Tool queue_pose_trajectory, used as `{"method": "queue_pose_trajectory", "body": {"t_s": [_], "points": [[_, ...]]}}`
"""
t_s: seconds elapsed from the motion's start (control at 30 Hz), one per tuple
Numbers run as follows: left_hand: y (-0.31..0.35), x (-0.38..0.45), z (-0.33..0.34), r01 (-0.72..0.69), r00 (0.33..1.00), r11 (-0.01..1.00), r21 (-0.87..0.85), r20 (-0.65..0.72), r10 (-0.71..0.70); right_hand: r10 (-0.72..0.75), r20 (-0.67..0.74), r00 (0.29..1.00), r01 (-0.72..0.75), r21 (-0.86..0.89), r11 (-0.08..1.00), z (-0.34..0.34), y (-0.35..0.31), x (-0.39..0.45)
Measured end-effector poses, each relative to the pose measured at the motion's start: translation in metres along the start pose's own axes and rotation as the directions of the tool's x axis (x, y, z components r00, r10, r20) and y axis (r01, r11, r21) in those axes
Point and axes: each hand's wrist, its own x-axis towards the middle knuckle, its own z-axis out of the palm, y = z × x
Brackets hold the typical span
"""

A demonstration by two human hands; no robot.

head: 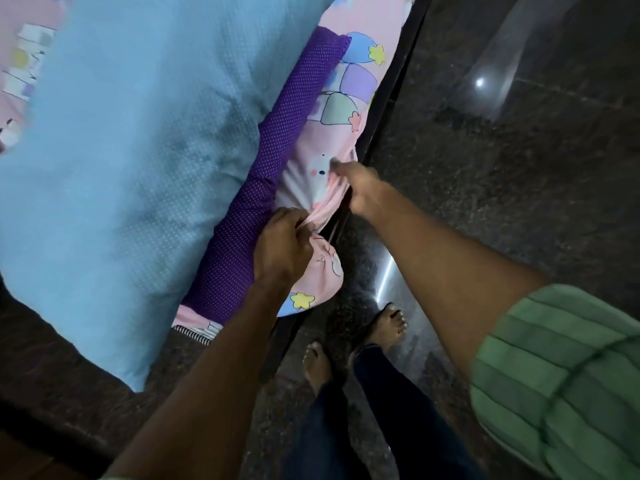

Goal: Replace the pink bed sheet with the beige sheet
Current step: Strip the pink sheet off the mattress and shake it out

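The pink bed sheet (349, 98), printed with cartoon shapes and yellow stars, runs along the bed's right edge. Both hands pinch a bunched part of it at the edge. My left hand (282, 245) grips a gathered fold. My right hand (356, 187) holds the sheet a little farther along, against the dark bed frame (398, 98). A purple dotted mattress edge (277, 161) shows under the sheet. A light blue blanket (138, 150) covers most of the bed. No beige sheet is in view.
Dark polished stone floor (519, 202) lies right of the bed, with my bare feet (388, 323) close to the frame. A translucent plastic item (512, 57) stands at the upper right. More pink printed fabric (20, 71) shows at the far left.
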Motion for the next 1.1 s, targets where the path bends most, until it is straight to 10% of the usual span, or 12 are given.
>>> {"method": "queue_pose_trajectory", "body": {"t_s": [0.23, 0.47, 0.83, 1.1], "points": [[0.045, 0.027, 0.006, -0.040, 0.978, 0.999, -0.005, -0.204, 0.038, -0.429, 0.232, 0.873, 0.438, 0.013, 0.899, 0.007, -0.044, -0.017], [0.091, 0.115, 0.007, 0.033, 0.988, 0.996, -0.083, -0.146, -0.045, -0.253, 0.296, 0.921, 0.300, -0.124, 0.946, -0.011, -0.082, -0.009], [0.072, 0.185, 0.012, 0.097, 0.964, 0.947, -0.307, 0.267, -0.012, 0.119, -0.018, 0.993, -0.118, 0.024, 0.993, 0.001, -0.163, 0.091], [0.118, 0.255, 0.022, -0.098, 0.991, 0.950, -0.298, 0.061, 0.121, -0.209, 0.181, 0.961, 0.161, 0.249, 0.955, -0.020, -0.212, 0.099]]}}
